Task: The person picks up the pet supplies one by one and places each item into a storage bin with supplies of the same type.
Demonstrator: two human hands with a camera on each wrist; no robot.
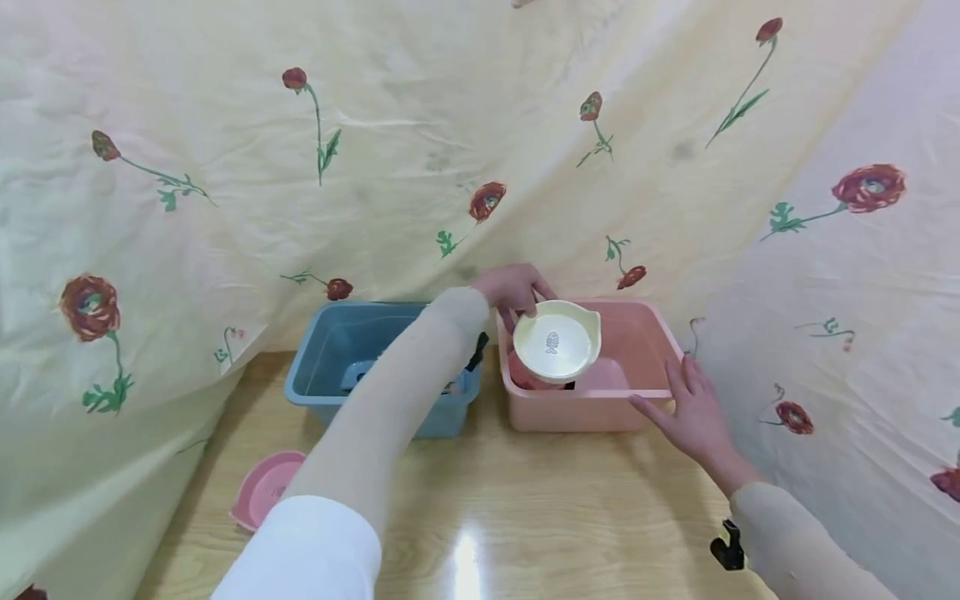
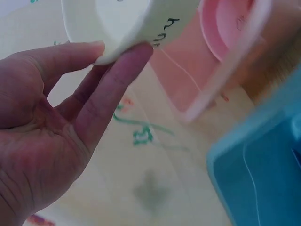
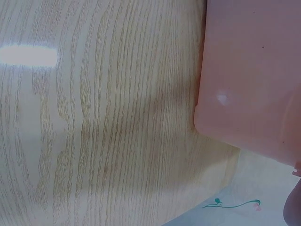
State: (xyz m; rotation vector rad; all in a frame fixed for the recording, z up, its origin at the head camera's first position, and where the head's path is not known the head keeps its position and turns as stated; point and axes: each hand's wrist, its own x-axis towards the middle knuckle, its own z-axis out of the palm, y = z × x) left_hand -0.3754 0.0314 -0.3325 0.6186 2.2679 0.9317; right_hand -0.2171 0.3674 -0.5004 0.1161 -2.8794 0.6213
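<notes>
A cream cat-eared bowl (image 1: 557, 340) with a small fish print inside is tilted over the left part of the pink bin (image 1: 585, 415). My left hand (image 1: 517, 287) pinches its rim between thumb and fingers; in the left wrist view, dark lettering shows on the outer side of the bowl (image 2: 136, 21). Inside the pink bin lies a pink dish (image 2: 233, 23), mostly covered by the bowl in the head view. My right hand (image 1: 693, 417), fingers spread, is at the bin's right front corner. Only a fingertip (image 3: 292, 209) of it enters the right wrist view.
Left of the pink bin stands a blue bin (image 1: 330, 404) with some items inside, partly hidden by my left arm. A pink dish (image 1: 266, 487) lies on the wooden table (image 1: 525, 517) at the front left. A flowered cloth (image 1: 390, 167) hangs behind and along both sides.
</notes>
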